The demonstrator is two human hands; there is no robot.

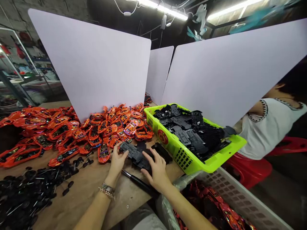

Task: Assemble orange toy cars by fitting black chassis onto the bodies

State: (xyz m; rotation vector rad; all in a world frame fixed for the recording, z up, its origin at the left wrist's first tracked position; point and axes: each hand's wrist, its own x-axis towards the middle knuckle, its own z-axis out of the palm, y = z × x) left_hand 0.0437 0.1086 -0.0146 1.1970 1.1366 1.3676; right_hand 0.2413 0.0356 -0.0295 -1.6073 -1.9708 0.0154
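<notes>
A black plastic toy car chassis lies between my hands above the near part of the table. My left hand pinches its left end between thumb and fingers. At the right end, my right hand has its fingers curved over the dark plastic and its thumb on the near side. More black chassis parts lie just behind my right hand, partly hidden by it. Below the hands, a black-handled tool with a metal shaft rests on the table; its tip is not clear.
Orange toy car bodies are heaped at the back and left. Black wheels on axles pile at the front left. A lime-green basket holds black chassis. Below it, a pale crate holds red bodies. White partitions stand behind; a person sits at right.
</notes>
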